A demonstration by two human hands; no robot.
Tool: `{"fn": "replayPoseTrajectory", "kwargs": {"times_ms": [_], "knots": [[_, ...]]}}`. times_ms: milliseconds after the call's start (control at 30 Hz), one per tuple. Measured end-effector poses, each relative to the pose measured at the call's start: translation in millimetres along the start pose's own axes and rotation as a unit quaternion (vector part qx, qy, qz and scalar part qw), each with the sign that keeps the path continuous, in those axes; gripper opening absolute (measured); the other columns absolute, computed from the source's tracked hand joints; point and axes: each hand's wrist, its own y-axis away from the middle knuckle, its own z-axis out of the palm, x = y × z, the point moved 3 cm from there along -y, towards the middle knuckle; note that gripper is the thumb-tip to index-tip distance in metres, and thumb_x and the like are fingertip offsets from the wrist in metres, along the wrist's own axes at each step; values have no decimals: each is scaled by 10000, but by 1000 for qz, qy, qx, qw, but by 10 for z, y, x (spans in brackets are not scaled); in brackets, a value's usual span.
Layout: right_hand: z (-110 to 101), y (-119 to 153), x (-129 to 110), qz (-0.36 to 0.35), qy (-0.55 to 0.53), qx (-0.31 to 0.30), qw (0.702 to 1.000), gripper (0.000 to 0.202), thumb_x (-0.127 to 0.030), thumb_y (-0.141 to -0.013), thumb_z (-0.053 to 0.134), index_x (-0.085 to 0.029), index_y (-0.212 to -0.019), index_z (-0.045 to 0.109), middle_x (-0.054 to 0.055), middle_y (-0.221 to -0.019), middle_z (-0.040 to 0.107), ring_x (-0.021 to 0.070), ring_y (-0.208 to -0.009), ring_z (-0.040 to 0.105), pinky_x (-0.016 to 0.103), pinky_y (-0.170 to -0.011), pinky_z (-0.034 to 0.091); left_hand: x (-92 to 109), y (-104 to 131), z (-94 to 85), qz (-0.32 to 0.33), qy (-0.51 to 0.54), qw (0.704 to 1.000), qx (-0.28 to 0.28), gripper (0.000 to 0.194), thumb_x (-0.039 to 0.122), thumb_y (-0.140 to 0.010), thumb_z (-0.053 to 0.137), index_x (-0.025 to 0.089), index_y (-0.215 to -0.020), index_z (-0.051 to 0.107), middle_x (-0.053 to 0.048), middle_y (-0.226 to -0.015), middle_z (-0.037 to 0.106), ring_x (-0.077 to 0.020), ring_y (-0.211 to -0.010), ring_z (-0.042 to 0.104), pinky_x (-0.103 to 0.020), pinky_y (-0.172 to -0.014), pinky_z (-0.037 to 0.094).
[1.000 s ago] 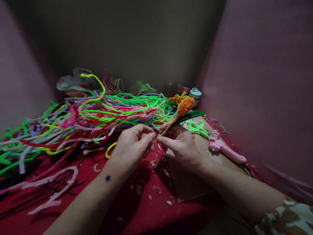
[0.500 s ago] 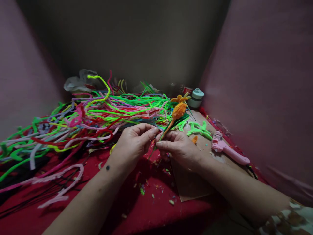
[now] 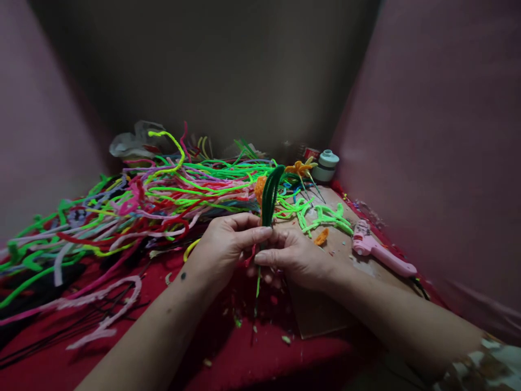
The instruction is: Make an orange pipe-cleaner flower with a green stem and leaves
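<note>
A pipe-cleaner flower stands nearly upright between both hands. Its fuzzy orange head (image 3: 259, 189) is partly covered by a dark green leaf (image 3: 271, 194). My left hand (image 3: 226, 247) is closed, with thumb and finger pinching the flower at the base of the leaf. Just below, my right hand (image 3: 299, 258) is closed too, its thumb and fingers around the stem. The thin green stem (image 3: 258, 282) comes out under the fingers and points down over the red cloth. The fingers hide where leaf and stem meet.
Tangled, many-coloured pipe cleaners (image 3: 191, 187) cover the left and back of the red cloth (image 3: 236, 353). To the right, a board (image 3: 321, 315) carries bright green pieces (image 3: 325, 213), an orange scrap (image 3: 321, 237) and a pink glue gun (image 3: 382, 251). Orange flowers (image 3: 300, 167) and a pale-lidded jar (image 3: 326, 164) stand behind.
The flower has turned from leaning right to nearly upright, and its leaf now faces me in front of the orange head. My left hand has moved right onto it.
</note>
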Motion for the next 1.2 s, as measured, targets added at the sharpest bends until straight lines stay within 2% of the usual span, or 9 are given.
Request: {"fn": "replayPoseTrajectory", "kwargs": {"times_ms": [100,233,400,500,633,800,900,1067,1200], "knots": [[-15,-23,21,11,-47,-23,999,217,-266,-710,708,-116,-848,634,41,-719,684,69,-451,543,169,-394,433,-13,-10,-24,-1,9,1000,-4,203,327,-698,682,154,-708,577,29,-510,537,-85,-362,476,-195,-355,354],[-27,-33,32,46,-66,-19,997,213,-276,-679,724,-98,-732,621,69,-683,695,73,-422,543,158,-355,416,-9,-22,-34,13,57,998,6,192,254,-658,720,150,-657,559,28,-534,542,-82,-406,501,-191,-383,379],[-9,-24,32,42,-77,-36,995,257,-318,-678,727,-102,-657,590,61,-618,687,70,-390,536,137,-317,375,-12,-39,-27,11,82,997,4,185,218,-655,737,135,-655,572,20,-585,556,-78,-488,538,-180,-448,420],[-10,-30,49,43,-95,-47,993,248,-347,-740,677,-106,-753,620,77,-673,707,97,-421,579,150,-319,392,-8,-45,-26,9,114,993,-27,152,194,-677,719,132,-661,581,31,-563,542,-54,-439,494,-164,-415,388],[-11,-38,32,12,-111,-71,991,375,-455,-806,583,-91,-868,650,115,-738,719,118,-430,594,180,-331,419,13,-47,-37,17,159,986,-43,158,159,-679,716,119,-620,574,53,-484,476,-16,-380,392,-133,-377,320],[-2,-26,24,12,-105,-94,990,334,-397,-839,543,-88,-874,664,122,-789,719,130,-510,628,172,-357,420,10,-51,-51,9,162,986,-42,175,155,-686,705,116,-585,567,60,-427,416,-25,-366,365,-143,-374,324],[-6,-26,24,-1,-106,-76,991,336,-407,-802,586,-87,-864,669,106,-753,702,120,-505,603,175,-368,419,-14,-70,-65,3,163,985,-53,133,175,-703,689,127,-629,589,53,-453,444,-38,-360,362,-161,-348,317],[-41,-26,14,-25,-109,6,994,212,-331,-728,686,-121,-707,657,4,-572,584,70,-440,503,168,-398,399,-36,-100,-74,16,150,988,-37,174,161,-684,705,118,-584,569,42,-489,469,-38,-405,413,-155,-386,334],[-57,-31,3,-22,-98,28,995,183,-284,-688,713,-115,-747,680,9,-627,582,75,-478,517,178,-414,389,-31,-90,-55,17,152,988,-38,214,152,-671,715,108,-544,549,42,-478,463,-26,-408,407,-139,-391,312]]}}
